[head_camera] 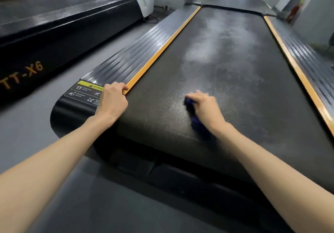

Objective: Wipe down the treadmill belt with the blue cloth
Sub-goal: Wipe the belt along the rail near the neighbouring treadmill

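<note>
The black textured treadmill belt (235, 81) stretches away from me, with pale dusty smears up its middle. My right hand (206, 106) presses a crumpled blue cloth (196, 118) onto the near part of the belt; the cloth shows under the palm and wrist and looks blurred. My left hand (113, 100) rests on the near end of the left side rail (137, 59), fingers curled over its orange edge strip, holding nothing loose.
Orange strips border the belt on both sides, with a ribbed right rail (307, 57) beyond. A yellow warning label (86, 90) sits by my left hand. A second black treadmill (54, 26) stands to the left across grey floor (27, 124). Grey uprights rise at the far end.
</note>
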`<state>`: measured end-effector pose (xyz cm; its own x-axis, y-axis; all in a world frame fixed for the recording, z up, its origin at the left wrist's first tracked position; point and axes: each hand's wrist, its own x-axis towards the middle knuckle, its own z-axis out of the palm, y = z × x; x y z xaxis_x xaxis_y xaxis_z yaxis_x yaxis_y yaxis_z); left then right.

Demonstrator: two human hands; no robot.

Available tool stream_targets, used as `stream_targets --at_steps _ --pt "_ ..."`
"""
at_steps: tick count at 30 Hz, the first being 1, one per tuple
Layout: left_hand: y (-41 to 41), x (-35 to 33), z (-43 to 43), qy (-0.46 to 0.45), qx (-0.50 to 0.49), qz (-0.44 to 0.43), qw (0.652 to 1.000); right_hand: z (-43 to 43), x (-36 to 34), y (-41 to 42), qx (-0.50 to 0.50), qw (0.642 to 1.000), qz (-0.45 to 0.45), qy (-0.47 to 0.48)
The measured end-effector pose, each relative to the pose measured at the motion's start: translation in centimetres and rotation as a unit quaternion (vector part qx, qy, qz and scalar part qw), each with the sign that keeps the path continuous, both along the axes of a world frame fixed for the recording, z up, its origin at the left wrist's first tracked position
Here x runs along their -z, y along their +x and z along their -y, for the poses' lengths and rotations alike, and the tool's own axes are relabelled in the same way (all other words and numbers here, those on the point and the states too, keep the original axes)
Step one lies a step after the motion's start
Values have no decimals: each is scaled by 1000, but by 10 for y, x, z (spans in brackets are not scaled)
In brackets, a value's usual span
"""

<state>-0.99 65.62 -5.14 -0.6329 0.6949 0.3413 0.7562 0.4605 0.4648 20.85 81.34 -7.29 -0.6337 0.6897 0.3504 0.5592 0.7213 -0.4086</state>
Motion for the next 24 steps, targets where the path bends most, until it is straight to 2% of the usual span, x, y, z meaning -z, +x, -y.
stream_targets --at_steps 2,3,4,5,7,9,11,13,16,17,18,20,22,23,24 --pt "-9 5 7 12 14 5 1000 -29 -5 6 162 985 -33 -57" --pt "-10 5 8 14 30 0 999 -32 -7 1 217 972 -46 -75" --pt "-11 5 8 12 41 -8 999 -24 -8 -14 230 969 -53 -76" --pt "-10 4 8 7 46 -15 999 -9 -8 -33 205 974 -56 -79" --pt "-7 4 8 3 28 -31 999 36 -2 -73 45 995 -47 -70" --pt "-3 5 7 12 -1 -37 999 68 3 -92 -131 990 -9 -48" --pt "1 4 7 25 -22 -33 999 47 -5 -93 -196 980 14 -28" --pt "-1 3 9 27 -33 -21 999 8 -11 -86 -130 991 38 -9" --pt "-6 2 9 29 -35 10 999 -30 -12 -83 75 994 -6 -73" --pt "-7 2 10 31 -33 19 999 -20 -11 -89 91 992 -19 -82" --pt "-8 1 11 33 -30 27 999 -7 -11 -96 58 995 -21 -78" --pt "-10 2 13 38 -21 37 998 23 -10 -99 -116 993 5 -24" --pt "-14 3 13 39 -4 42 998 33 -14 -91 -271 960 61 25" --pt "-17 3 15 40 3 51 998 25 -16 -92 -298 950 83 35" --pt "-19 4 15 42 10 64 997 14 -18 -96 -275 958 82 26"
